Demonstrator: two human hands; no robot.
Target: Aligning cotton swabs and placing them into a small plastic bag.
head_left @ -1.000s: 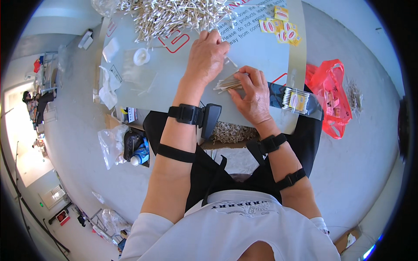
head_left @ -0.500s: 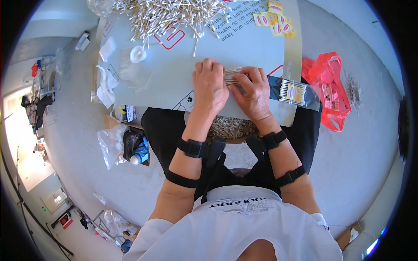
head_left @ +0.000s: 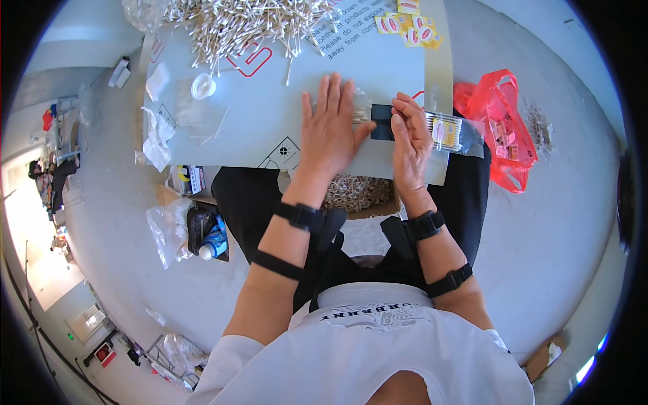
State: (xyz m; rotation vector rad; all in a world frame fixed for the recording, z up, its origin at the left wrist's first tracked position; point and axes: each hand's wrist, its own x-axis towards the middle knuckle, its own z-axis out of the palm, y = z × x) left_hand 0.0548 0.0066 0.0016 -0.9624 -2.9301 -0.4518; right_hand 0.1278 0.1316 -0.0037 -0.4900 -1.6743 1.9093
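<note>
left hand spread flat, palm down, pressing on a small clear packet against the pale board; right hand just beside it, fingers curled, pinching the packet's dark end. further right of the right hand, touching the board's edge, a filled clear packet with a yellow label, then a red plastic bag on the floor. beyond the left fingertips, a heap of cotton swabs; yellow stickers beyond the right hand. off left of the left hand, a white round lid and crumpled white scraps
</note>
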